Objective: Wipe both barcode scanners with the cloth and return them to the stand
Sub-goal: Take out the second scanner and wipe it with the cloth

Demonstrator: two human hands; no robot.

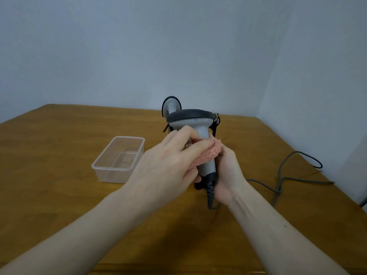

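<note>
The right hand (226, 175) is gripping a scanner (198, 133) upright above the table (59, 195), while the left hand (168, 161) is pressing the cloth (208, 153) around its handle. Wiping looks underway; next probably comes returning it to the stand (215, 121) behind, beside the other scanner (171, 105).

Counting what is showing on the wooden table (59, 195)

Two barcode scanners are showing: one held scanner (195, 124) and one rear scanner (171, 106) standing behind it. One pink cloth (206, 153), one clear plastic container (119, 158), one grey cable (288, 179) and two hands, left hand (168, 165) and right hand (228, 175), are appearing.
</note>
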